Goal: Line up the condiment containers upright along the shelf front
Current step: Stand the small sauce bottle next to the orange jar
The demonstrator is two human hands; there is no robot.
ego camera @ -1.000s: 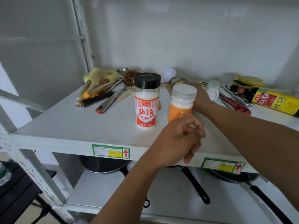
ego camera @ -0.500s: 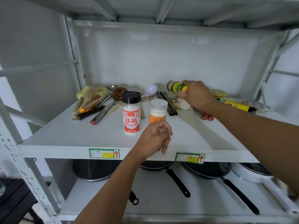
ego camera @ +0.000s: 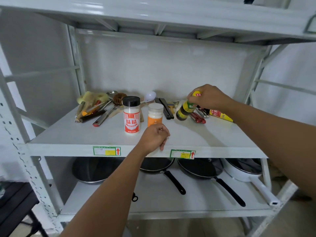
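Bottle in our right hand [ego camera: 209,98] first: a small dark sauce bottle [ego camera: 185,110] with a green and yellow label and a yellow cap, which we hold by the neck, fingers wrapped tight over the top. It hangs tilted, base toward us and clear of the shelf [ego camera: 213,137], we judge because we are carrying it forward to join the row. Two condiment containers already stand upright near the front: the black-capped shaker [ego camera: 131,115] with the red and white label, and just beside it on the right the shorter orange jar [ego camera: 155,114] with the white lid. Our left hand [ego camera: 154,137] rests at the shelf edge in front of that jar, fingers loosely curled and holding nothing, probably waiting to steady the row. We would set the bottle to the right of the orange jar, where the shelf is bare. Another yellow-labelled bottle [ego camera: 220,115] lies on its side behind our right wrist, partly covered by it, so we cannot see its cap. Our fingers hide the sauce bottle's neck, and our left knuckles cover the foot of the orange jar. Utensils [ego camera: 95,110] pile at the back left, too jumbled to name singly; below, the pans [ego camera: 198,168] are half hidden by the shelf front.
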